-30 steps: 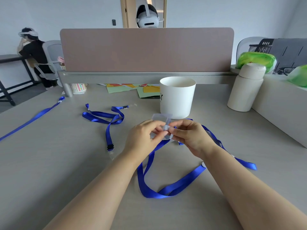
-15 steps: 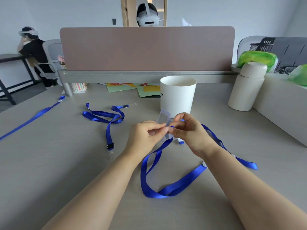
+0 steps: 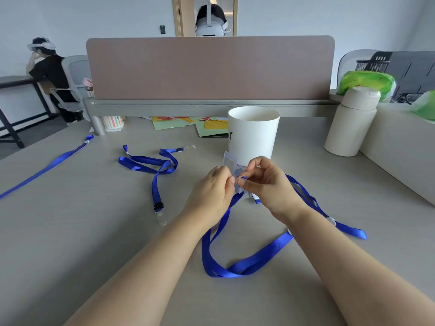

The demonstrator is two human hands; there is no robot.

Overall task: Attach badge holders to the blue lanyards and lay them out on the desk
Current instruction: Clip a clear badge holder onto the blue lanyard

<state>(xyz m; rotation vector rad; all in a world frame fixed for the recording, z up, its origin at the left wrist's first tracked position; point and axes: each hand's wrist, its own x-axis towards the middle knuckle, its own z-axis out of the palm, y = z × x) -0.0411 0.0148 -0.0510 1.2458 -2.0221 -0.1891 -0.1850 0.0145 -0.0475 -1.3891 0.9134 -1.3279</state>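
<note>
Head cam view, both hands pinched together mid-desk, left hand (image 3: 213, 189) nipping the clear badge holder (image 3: 229, 160), right hand (image 3: 266, 184) squeezing the blue lanyard (image 3: 247, 267) end, white cup (image 3: 253, 134) just past at 12 o'clock, spare lanyard (image 3: 150, 164) at 10 o'clock

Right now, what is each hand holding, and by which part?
Both hands pinch the clear badge holder at its lower end: left hand, right hand. The right grip also holds the blue lanyard end.

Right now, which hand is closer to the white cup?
The right hand. It sits just in front of the white cup, with its raised fingers overlapping the cup's base in this view. The left hand is farther, off toward the cup's left.
</note>
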